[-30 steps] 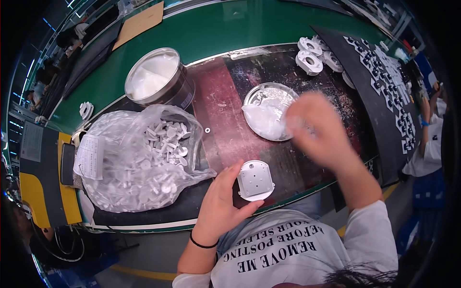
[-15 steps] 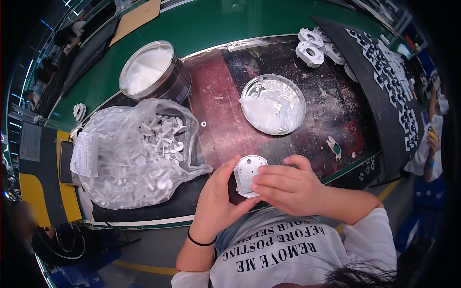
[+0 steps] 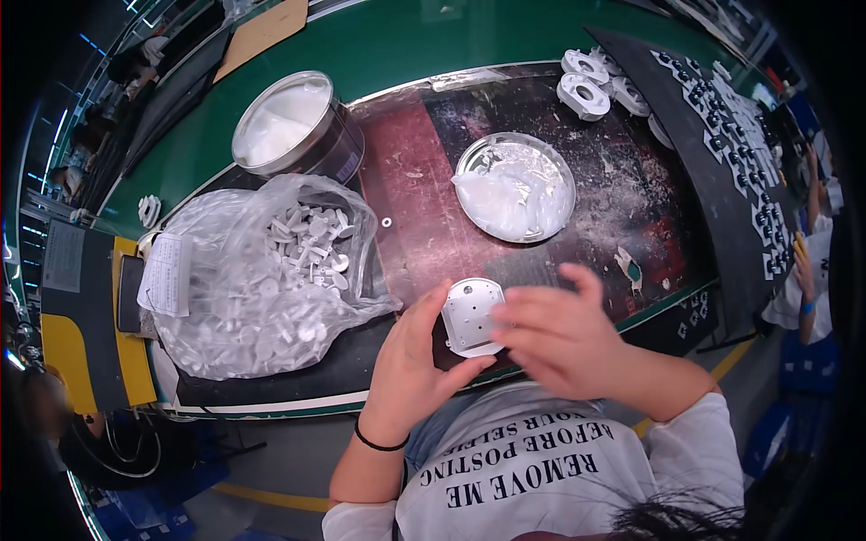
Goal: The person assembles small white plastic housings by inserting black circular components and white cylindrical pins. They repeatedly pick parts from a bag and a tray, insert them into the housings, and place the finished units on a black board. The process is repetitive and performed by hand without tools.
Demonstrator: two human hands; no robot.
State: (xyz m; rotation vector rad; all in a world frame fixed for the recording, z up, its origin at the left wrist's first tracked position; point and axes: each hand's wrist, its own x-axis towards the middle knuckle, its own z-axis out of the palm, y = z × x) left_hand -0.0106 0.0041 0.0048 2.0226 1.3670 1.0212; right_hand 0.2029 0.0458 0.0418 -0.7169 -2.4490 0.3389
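Note:
My left hand (image 3: 410, 365) holds a small white rounded-square plastic part (image 3: 471, 316) by its left edge and underside, close to my chest. My right hand (image 3: 555, 329) hovers over the part's right side, fingers spread and touching it; whether it pinches anything small is hidden. Just beyond the hands lies a shallow round metal dish (image 3: 514, 187) with whitish paste. A clear plastic bag (image 3: 262, 270) full of small white plastic pieces sits left of my left hand.
A large tin of white paste (image 3: 293, 131) stands at the back left. Several white round parts (image 3: 585, 86) sit at the back right beside a black tray (image 3: 731, 153) of small pieces. Another person's hand (image 3: 803, 270) shows at the far right.
My right hand came back from the metal dish to the white part in my left hand and now rests over its right side.

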